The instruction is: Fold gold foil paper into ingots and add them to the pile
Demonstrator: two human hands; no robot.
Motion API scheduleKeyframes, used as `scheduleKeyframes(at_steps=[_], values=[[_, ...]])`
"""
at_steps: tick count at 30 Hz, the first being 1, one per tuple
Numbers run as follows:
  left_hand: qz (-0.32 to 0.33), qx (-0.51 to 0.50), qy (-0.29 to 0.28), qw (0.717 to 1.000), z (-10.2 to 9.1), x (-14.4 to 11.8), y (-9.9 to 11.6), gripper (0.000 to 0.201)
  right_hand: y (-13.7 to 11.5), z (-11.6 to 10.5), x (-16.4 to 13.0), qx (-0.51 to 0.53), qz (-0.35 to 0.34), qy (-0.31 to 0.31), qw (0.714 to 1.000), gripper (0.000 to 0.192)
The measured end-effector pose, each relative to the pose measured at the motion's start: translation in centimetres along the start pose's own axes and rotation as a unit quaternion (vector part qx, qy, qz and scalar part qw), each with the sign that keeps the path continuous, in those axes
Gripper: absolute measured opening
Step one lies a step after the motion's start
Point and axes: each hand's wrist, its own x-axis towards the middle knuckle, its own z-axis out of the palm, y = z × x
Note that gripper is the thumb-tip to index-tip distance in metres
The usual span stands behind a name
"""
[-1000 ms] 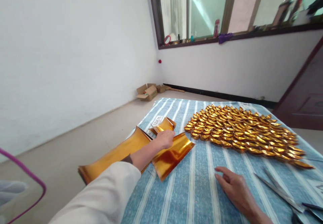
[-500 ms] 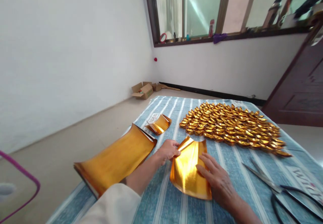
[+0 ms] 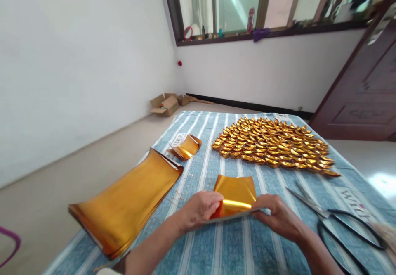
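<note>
Between my hands is a sheet of shiny gold foil paper (image 3: 235,189), its near edge lifted and curled back over itself. My left hand (image 3: 202,209) pinches the left end of that edge, and my right hand (image 3: 275,214) grips the right end between thumb and fingers. Left of my forearm lies a stack of large gold foil sheets (image 3: 130,202). Beyond it sits a smaller curled stack of gold foil paper (image 3: 186,147). Many folded gold paper ingots (image 3: 272,143) stand packed together at the far right. Black-handled scissors (image 3: 323,213) lie partly open beside my right hand.
A blue striped cloth (image 3: 204,163) covers the table. Open cardboard boxes (image 3: 167,105) sit on the floor by the wall. A window sill (image 3: 222,38) with bottles and small items runs along the back. A dark red door (image 3: 361,89) stands at the right.
The foil sheet was lying nearly flat; its near edge is now raised and bent away from me. My left hand came nearer, and both hands now hold the near corners. The view shifted slightly.
</note>
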Motion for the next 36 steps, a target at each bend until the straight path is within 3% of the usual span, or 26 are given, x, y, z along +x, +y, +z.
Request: scheduleKeyframes(at_steps=[4,9,12,15,20,24,28,32,36], values=[[-0.104,-0.177,0.034,0.978,-0.6,-0.5,0.4,0.035,0.4,-0.4,-0.1,0.089,0.113,0.019,0.989,0.023],[-0.205,-0.273,0.065,0.938,-0.2,-0.5,0.0,0.048,1.1,0.8,0.6,0.246,0.201,0.057,0.947,0.033],[-0.239,-0.278,0.103,0.925,0.5,-0.1,-0.1,0.059,1.2,1.4,1.0,0.169,0.246,0.109,0.948,0.045],[-0.232,-0.281,0.134,0.922,1.5,0.4,0.1,0.069,1.3,1.6,1.1,0.076,0.27,0.134,0.95,0.051],[-0.258,-0.133,0.157,0.944,2.9,1.2,0.4,0.065,1.8,2.1,1.0,0.023,0.289,0.156,0.944,0.067],[-0.231,0.055,0.209,0.949,3.6,1.2,0.9,0.047,1.7,2.2,1.0,0.015,0.288,0.148,0.946,0.059],[-0.142,0.195,0.239,0.94,4.2,1.1,2.2,0.03,1.3,2.2,1.0,0.015,0.293,0.143,0.945,0.054],[-0.03,0.193,0.18,0.964,5.2,1.8,3.5,0.028,1.1,2.3,1.1,0.014,0.29,0.151,0.945,0.052],[-0.047,0.179,0.121,0.975,6.4,2.7,3.5,0.031,1.2,2.4,1.1,0.01,0.293,0.168,0.941,0.053]])
